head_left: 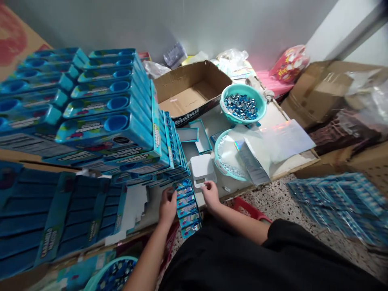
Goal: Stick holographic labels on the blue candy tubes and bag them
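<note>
A long blue candy tray with several filled slots lies at the table's front edge between my hands. My left hand curls its fingers over the tray's left side. Just right of the tray's top end, my right hand pinches with closed fingers; what it holds is too small to name. A small white box sits just beyond my right hand.
Stacked blue display boxes fill the left. Flat blue cartons lie at the front left. An open cardboard box stands behind. Two teal baskets hold candies. Shiny sheets lie right. More blue trays rest on the floor.
</note>
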Tool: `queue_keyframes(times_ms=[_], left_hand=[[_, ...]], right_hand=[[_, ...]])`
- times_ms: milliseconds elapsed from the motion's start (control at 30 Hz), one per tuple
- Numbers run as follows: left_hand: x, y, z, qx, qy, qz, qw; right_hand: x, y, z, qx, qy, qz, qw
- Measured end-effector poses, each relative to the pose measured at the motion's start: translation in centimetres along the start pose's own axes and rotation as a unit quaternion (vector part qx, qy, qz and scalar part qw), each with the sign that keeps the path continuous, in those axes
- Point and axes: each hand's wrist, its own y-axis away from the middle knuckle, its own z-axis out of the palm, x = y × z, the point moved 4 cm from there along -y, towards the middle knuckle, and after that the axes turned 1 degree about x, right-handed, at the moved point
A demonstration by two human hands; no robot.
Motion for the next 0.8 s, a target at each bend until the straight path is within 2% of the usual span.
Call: queue_keyframes(times_ms=[133, 167, 200, 267, 300, 367, 467, 567, 667, 800], left_hand=[[-2.3, 2.8, -2.3, 0.027, 0.039, -0.01, 0.999], [-2.9, 3.6, -3.0, 0.03, 0.044, -0.012, 0.998], [-3.5, 4.4, -3.5, 0.035, 0.048, -0.016, 0.998], [-4.6, 5.8, -4.4, 0.045, 0.054, -0.02, 0.997], [-5.0, 6.2, -4.6, 0.049, 0.058, -0.022, 0.997], [-5.6, 6.5, -4.8, 0.051, 0.066, -0.02, 0.996], [-5.8, 6.2, -4.6, 0.052, 0.075, -0.014, 0.996], [-4.9, 6.1, -4.6, 0.04, 0.077, 0.004, 0.996], [-2.6, 7.0, -4.7, 0.019, 0.085, 0.041, 0.995], [2.3, 9.2, -5.1, 0.03, 0.126, 0.064, 0.99]], right_hand=[[-6.3, -1.5, -10.2, 0.147, 0.08, -0.145, 0.975], [-7.9, -1.8, -13.0, 0.196, 0.114, -0.18, 0.957], [-9.5, -2.0, -15.6, 0.265, 0.238, -0.22, 0.908], [-11.6, -2.8, -19.4, 0.296, 0.428, -0.215, 0.826], [-12.3, -3.2, -20.8, 0.298, 0.484, -0.196, 0.799], [-12.9, -3.9, -22.9, 0.296, 0.51, -0.154, 0.793], [-13.4, -4.3, -24.1, 0.299, 0.48, -0.128, 0.815], [-13.9, -3.6, -23.5, 0.257, 0.463, -0.146, 0.835], [-15.2, -1.2, -21.5, 0.208, 0.453, -0.222, 0.838], [-17.3, 4.3, -17.0, 0.123, 0.417, -0.336, 0.836]])
